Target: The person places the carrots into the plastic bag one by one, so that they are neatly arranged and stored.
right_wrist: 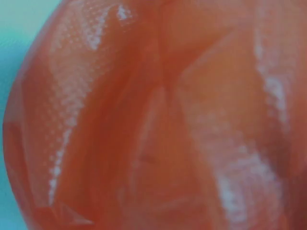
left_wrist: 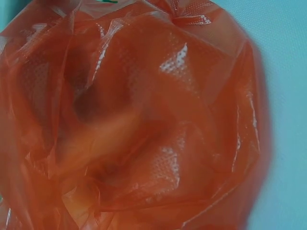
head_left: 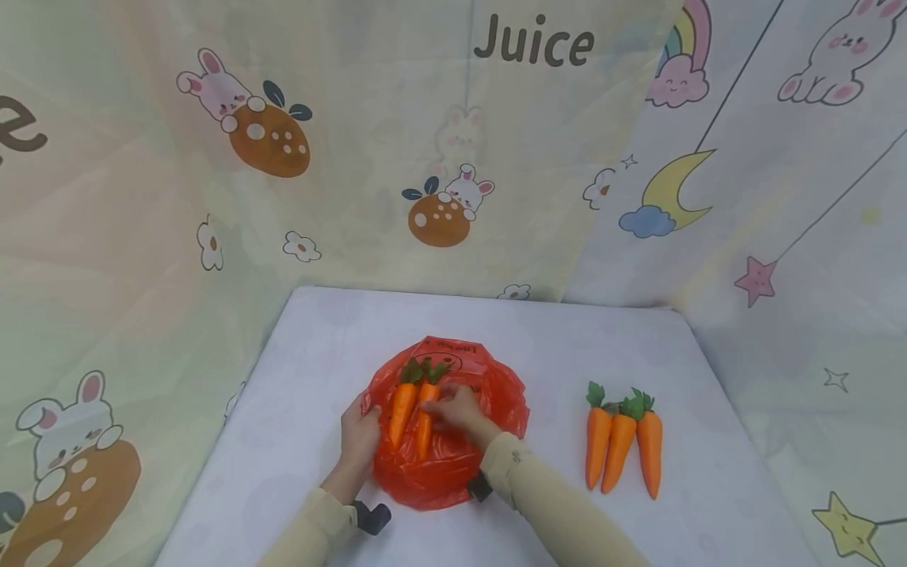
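A red plastic bag [head_left: 425, 484] lies spread open on the white table. Two orange carrots with green tops are inside its mouth: a left carrot [head_left: 402, 413] and a right carrot [head_left: 424, 437]. My left hand [head_left: 360, 435] grips the bag's left edge, thumb toward the opening. From the right, my right hand [head_left: 460, 409] reaches into the mouth and pinches the right carrot near its upper half. Crinkled red film of the bag [left_wrist: 206, 120] fills the left wrist view, with blurred shapes behind it. Close, blurred bag film [right_wrist: 120, 143] also covers most of the right wrist view.
Three more carrots [head_left: 620, 453] lie side by side on the table [head_left: 538, 331], right of the bag. Printed cloth [head_left: 368, 157] with rabbits and stars hangs around the back and sides of the table.
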{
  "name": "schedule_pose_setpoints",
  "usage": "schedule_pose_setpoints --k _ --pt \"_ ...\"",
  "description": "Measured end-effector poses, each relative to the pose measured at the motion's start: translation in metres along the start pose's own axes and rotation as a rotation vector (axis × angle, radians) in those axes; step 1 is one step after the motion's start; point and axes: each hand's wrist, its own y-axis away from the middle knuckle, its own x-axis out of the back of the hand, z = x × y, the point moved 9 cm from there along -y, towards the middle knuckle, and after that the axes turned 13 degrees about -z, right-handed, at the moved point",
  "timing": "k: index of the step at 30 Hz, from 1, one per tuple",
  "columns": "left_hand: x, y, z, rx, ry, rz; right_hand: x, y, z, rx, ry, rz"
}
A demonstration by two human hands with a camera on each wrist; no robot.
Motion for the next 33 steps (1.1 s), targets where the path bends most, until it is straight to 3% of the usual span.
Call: schedule_pose_setpoints --k 14,33 --pt "0.001 0.001 0.001 -0.020 -0.023 0.009 -0.004 -0.003 0.006 0.009 0.003 -0.024" --pt "0.003 -0.002 0.000 -0.031 -0.026 0.014 -0.005 0.011 0.002 0.028 -0.004 -0.054"
